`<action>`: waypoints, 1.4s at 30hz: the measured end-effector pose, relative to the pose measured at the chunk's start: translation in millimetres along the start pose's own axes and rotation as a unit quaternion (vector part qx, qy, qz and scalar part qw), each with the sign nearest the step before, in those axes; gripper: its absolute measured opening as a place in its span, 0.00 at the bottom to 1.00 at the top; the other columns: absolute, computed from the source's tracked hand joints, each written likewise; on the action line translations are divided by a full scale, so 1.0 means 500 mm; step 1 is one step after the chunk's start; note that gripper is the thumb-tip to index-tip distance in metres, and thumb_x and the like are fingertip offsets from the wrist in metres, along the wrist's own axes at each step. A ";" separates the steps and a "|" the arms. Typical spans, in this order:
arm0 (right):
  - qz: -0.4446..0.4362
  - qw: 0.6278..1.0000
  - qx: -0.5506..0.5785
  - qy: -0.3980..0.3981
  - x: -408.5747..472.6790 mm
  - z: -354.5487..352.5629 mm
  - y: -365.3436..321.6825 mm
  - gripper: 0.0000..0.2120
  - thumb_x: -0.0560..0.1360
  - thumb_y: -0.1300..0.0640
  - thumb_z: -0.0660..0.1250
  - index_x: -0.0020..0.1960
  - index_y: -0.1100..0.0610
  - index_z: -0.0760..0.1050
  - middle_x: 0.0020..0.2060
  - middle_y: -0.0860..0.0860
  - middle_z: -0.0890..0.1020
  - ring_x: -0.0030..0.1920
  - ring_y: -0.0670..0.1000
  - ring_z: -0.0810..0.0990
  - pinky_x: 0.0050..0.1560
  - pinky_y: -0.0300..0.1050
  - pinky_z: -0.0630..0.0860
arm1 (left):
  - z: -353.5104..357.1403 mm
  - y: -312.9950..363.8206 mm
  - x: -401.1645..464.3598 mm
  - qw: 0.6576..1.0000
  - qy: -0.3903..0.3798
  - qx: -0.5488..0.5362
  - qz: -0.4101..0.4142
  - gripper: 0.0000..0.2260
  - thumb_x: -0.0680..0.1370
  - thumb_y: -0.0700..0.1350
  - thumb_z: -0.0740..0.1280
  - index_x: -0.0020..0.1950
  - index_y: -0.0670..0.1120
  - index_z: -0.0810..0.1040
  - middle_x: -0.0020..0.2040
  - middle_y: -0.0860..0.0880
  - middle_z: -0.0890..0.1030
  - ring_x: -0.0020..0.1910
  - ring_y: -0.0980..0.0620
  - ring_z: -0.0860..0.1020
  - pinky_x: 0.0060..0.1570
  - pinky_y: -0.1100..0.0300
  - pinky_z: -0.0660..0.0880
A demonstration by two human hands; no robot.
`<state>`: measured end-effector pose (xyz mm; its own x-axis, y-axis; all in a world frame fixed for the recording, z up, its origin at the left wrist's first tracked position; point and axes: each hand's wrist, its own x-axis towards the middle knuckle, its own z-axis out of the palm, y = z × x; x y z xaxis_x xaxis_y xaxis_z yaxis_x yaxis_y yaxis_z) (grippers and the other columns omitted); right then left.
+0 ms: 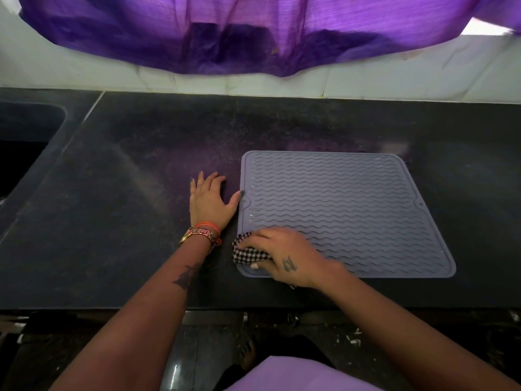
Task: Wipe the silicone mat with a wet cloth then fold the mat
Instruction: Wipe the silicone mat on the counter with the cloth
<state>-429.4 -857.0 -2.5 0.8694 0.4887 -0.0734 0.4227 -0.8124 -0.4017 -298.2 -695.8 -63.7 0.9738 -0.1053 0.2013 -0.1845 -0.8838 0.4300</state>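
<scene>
On the dark counter (141,221), the grey silicone mat (352,210) is lying flat. At the mat's near left corner, the right hand (284,256) is gripping a checked cloth (248,251) against it. Beside the mat's left edge, the left hand (210,203) is resting spread flat, thumb touching that edge.

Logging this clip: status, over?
Left hand flat on counter, thumb at mat edge. Right hand grips cloth on mat. Mat unfolded.

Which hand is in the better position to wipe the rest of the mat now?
The right hand. It already holds the checked cloth on the near left corner of the mat. The left hand lies flat on the counter, its thumb at the mat's left edge.
</scene>
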 end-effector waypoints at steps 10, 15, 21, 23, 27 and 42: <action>0.054 0.997 0.046 0.033 0.016 -0.039 0.023 0.21 0.74 0.51 0.65 0.66 0.46 0.68 0.61 0.46 0.77 0.61 0.50 0.73 0.59 0.47 0.69 | 0.001 0.000 -0.002 1.000 0.002 0.007 0.006 0.27 0.74 0.63 0.60 0.66 0.46 0.71 0.71 0.45 0.69 0.74 0.43 0.57 0.74 0.48 0.46; 0.002 0.999 -0.042 -0.007 0.012 -0.014 0.002 0.22 0.73 0.52 0.67 0.66 0.48 0.68 0.63 0.47 0.74 0.62 0.51 0.71 0.62 0.49 0.69 | -0.002 0.000 -0.001 1.000 -0.004 0.007 0.008 0.28 0.74 0.64 0.61 0.66 0.46 0.71 0.71 0.46 0.68 0.74 0.44 0.57 0.74 0.49 0.45; -0.029 0.995 0.005 -0.098 -0.005 -0.037 0.010 0.22 0.71 0.56 0.69 0.63 0.43 0.71 0.60 0.45 0.77 0.59 0.48 0.73 0.59 0.48 0.70 | -0.005 0.003 -0.004 1.000 -0.006 0.003 0.005 0.28 0.74 0.63 0.61 0.66 0.46 0.71 0.71 0.46 0.68 0.74 0.44 0.56 0.74 0.48 0.45; 0.001 0.994 0.058 -0.087 0.003 -0.054 0.023 0.21 0.71 0.55 0.69 0.61 0.42 0.72 0.57 0.44 0.79 0.58 0.47 0.74 0.57 0.47 0.71 | -0.004 0.003 -0.003 1.000 -0.008 0.003 0.004 0.29 0.74 0.64 0.61 0.67 0.46 0.70 0.71 0.46 0.68 0.75 0.44 0.56 0.74 0.49 0.45; 0.034 0.995 0.094 -0.006 0.020 -0.046 0.020 0.18 0.72 0.54 0.67 0.62 0.46 0.72 0.57 0.46 0.79 0.58 0.48 0.75 0.59 0.48 0.71 | -0.002 0.002 -0.003 1.000 -0.004 0.003 0.005 0.29 0.74 0.63 0.61 0.67 0.45 0.71 0.71 0.46 0.68 0.74 0.43 0.56 0.74 0.48 0.45; 0.023 0.959 0.225 -0.173 -0.016 -0.054 0.037 0.16 0.74 0.56 0.68 0.61 0.47 0.73 0.56 0.42 0.78 0.57 0.41 0.75 0.58 0.42 0.71 | -0.004 0.003 -0.004 1.000 -0.009 0.007 0.003 0.29 0.74 0.64 0.61 0.67 0.46 0.70 0.72 0.46 0.68 0.74 0.44 0.56 0.74 0.48 0.45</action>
<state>-421.7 -884.7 15.0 0.7146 0.5955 -0.3669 0.1658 -0.6538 -0.7383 -300.7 -696.1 -61.8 0.9750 -0.1186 0.1877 -0.1884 -0.8894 0.4164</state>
